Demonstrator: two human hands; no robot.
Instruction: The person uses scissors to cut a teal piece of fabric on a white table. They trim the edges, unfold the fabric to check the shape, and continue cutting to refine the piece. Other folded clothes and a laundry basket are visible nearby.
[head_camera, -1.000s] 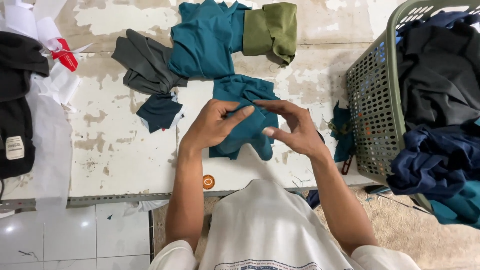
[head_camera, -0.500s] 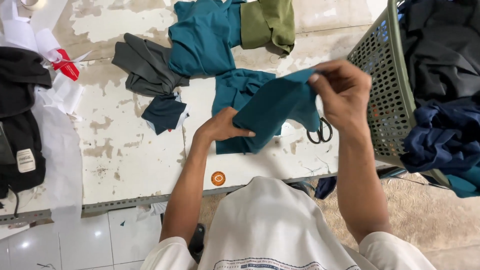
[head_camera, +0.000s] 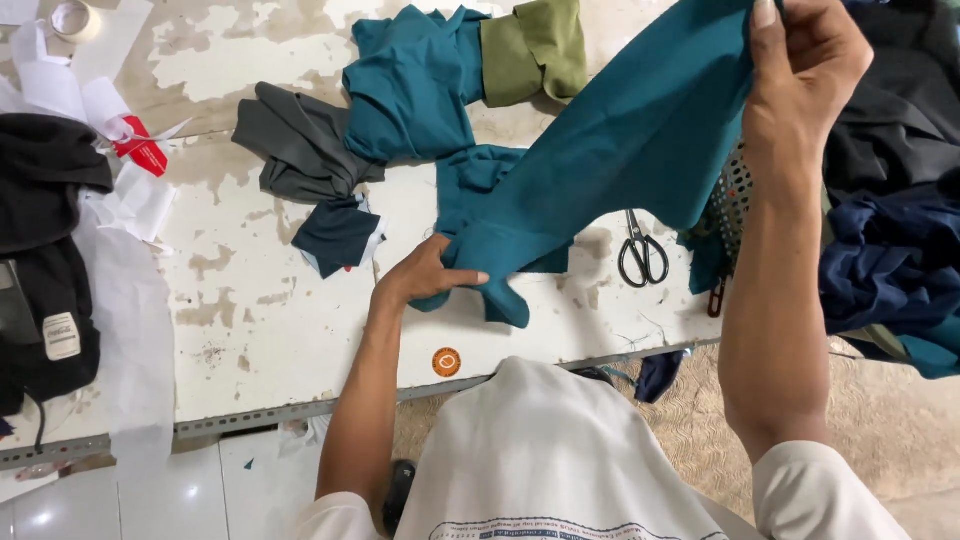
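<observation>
Item: teal cloth piece (head_camera: 620, 150), stretched on a slant between your two hands above the desk (head_camera: 260, 310). Your right hand (head_camera: 805, 60), raised near the far right corner of the desk, has its grip closed on the cloth's upper edge, thumb over the fabric; your left hand (head_camera: 425, 275), near the middle of the desk, pins the lower end flat, fingers pressed down and thumb stretched along the fold. Adjacent stock: a second teal piece (head_camera: 415, 85) and an olive piece (head_camera: 535, 45) toward the far edge, a grey piece (head_camera: 295, 150) and a dark navy scrap (head_camera: 335, 235) to their left, all lying loose. Hazards: black-handled scissors (head_camera: 643, 250) lie directly beneath the hanging span near the right edge; if you let the cloth sag or sweep it sideways, it could catch the handles and drag them toward the edge. The mesh basket (head_camera: 735, 200) stands just beside the right edge, and the trailing teal corner hangs against its wall, so a quick pull may snag it. If your left hand eases off, the lower end would likely slide and lose its fold. A small orange disc (head_camera: 446, 361) sits at the near edge and could be knocked off by your forearm. White paper strips (head_camera: 130, 200) at the left edge lie well apart.
</observation>
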